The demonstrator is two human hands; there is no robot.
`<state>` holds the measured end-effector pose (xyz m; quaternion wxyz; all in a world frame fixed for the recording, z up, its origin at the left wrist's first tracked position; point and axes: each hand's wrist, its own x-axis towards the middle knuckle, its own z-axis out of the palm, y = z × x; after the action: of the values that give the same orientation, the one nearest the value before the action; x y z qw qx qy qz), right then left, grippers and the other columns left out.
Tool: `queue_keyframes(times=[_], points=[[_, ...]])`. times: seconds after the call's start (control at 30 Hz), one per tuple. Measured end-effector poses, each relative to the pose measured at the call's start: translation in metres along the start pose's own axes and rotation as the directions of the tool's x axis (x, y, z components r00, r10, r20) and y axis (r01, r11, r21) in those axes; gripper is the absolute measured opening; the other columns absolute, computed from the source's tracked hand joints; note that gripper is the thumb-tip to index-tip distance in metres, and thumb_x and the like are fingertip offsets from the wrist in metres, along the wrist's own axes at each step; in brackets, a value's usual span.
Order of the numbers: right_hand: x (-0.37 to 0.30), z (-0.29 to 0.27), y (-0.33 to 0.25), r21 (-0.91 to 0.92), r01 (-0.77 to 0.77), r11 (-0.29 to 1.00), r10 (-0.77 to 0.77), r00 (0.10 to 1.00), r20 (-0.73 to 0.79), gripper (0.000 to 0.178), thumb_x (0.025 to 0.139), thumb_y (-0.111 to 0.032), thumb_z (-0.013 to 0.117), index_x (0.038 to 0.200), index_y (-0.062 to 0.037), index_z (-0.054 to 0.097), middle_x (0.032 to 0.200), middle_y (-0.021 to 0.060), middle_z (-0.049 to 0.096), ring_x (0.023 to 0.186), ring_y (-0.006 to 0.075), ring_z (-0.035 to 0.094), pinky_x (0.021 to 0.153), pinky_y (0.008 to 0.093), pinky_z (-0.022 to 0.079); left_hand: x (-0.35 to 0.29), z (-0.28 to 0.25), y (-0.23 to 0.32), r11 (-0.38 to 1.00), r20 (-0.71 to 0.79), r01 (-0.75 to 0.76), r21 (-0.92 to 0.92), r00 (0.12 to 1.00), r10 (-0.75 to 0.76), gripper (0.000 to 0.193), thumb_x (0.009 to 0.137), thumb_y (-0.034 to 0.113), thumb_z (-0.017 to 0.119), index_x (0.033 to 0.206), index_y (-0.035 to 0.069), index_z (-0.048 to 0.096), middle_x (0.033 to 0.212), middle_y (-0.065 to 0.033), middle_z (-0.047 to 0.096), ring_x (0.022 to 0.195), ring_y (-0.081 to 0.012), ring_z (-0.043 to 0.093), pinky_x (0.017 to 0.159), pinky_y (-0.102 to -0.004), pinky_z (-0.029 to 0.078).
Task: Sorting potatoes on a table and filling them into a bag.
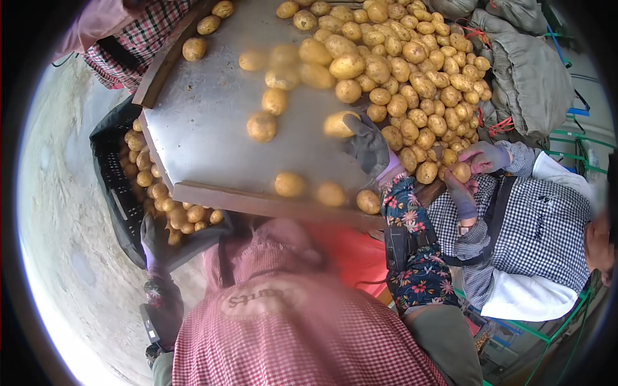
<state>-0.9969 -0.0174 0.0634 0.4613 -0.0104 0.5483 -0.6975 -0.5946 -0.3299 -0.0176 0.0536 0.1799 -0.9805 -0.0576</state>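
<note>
My right hand point(368, 147), in a grey glove, reaches over the metal sorting table point(212, 122). Its fingers close on the right end of a potato point(336, 125), beside a big heap of potatoes point(418, 83). Low on the left, my gloved left hand point(153, 237) is at the near edge of a black plastic crate point(116, 193). Its fingers seem closed on the rim, partly hidden. Inside the crate lie several potatoes point(177, 209). Loose potatoes are scattered on the metal, some blurred by motion, among them one near the front edge point(290, 184).
At the right, a co-worker's gloved hands point(473, 168) hold a potato. Another person in checked clothing point(132, 48) stands at the far left. Grey sacks point(524, 67) lie behind the heap. A raised wooden lip point(257, 199) edges the table in front of me.
</note>
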Motion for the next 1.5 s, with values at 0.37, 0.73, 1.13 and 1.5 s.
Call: queue_keyframes(times=[0.37,0.73,1.13,1.5], points=[[-0.07,0.146,0.054,0.226,0.045,0.973,-0.071,0.992,0.106,0.044,0.093,-0.032,0.031,0.13,-0.0089,0.028,0.122,0.0161,0.044,0.105,0.0309,0.052,0.085,0.0403,0.047,0.091,-0.106,0.142,0.306,0.095,0.11,-0.946,0.993,-0.064,0.036,0.091,0.019,0.045,0.121,-0.001,0.045,0.109,-0.0117,0.057,0.102,-0.0185,0.054,0.089,-0.0285,0.04],[-0.085,0.157,0.063,0.035,0.218,0.975,-0.221,0.959,0.175,0.055,0.089,-0.032,0.039,0.132,-0.0013,0.025,0.123,0.0129,0.043,0.112,0.0199,0.045,0.094,0.0293,0.038,0.091,-0.076,0.179,-0.088,0.17,0.167,-0.982,0.985,-0.021,0.061,0.078,0.019,0.066,0.128,-0.001,0.036,0.12,-0.0109,0.048,0.11,-0.0174,0.045,0.093,-0.0313,0.036],[-0.095,0.181,0.053,-0.662,-0.097,0.744,-0.151,0.939,-0.307,0.037,0.089,-0.035,0.049,0.101,-0.0012,0.055,0.08,0.0062,0.061,0.069,0.0148,0.06,0.06,0.0253,0.049,0.095,-0.1,0.183,-0.206,0.181,0.177,-0.962,0.984,-0.001,0.058,0.081,0.026,0.062,0.127,0.002,0.035,0.119,-0.0157,0.045,0.107,-0.0257,0.05,0.088,-0.0403,0.043],[-0.099,0.114,0.05,-0.168,0.066,0.984,-0.101,0.972,-0.211,0.04,0.088,-0.033,0.05,0.11,0.0002,0.051,0.088,0.012,0.063,0.064,0.0175,0.062,0.056,0.026,0.05,0.098,-0.048,0.158,-0.516,0.428,0.395,-0.76,0.902,0.061,0.052,0.091,0.043,0.033,0.128,0.006,0.035,0.11,-0.0116,0.054,0.078,-0.0162,0.055,0.062,-0.0244,0.048]])
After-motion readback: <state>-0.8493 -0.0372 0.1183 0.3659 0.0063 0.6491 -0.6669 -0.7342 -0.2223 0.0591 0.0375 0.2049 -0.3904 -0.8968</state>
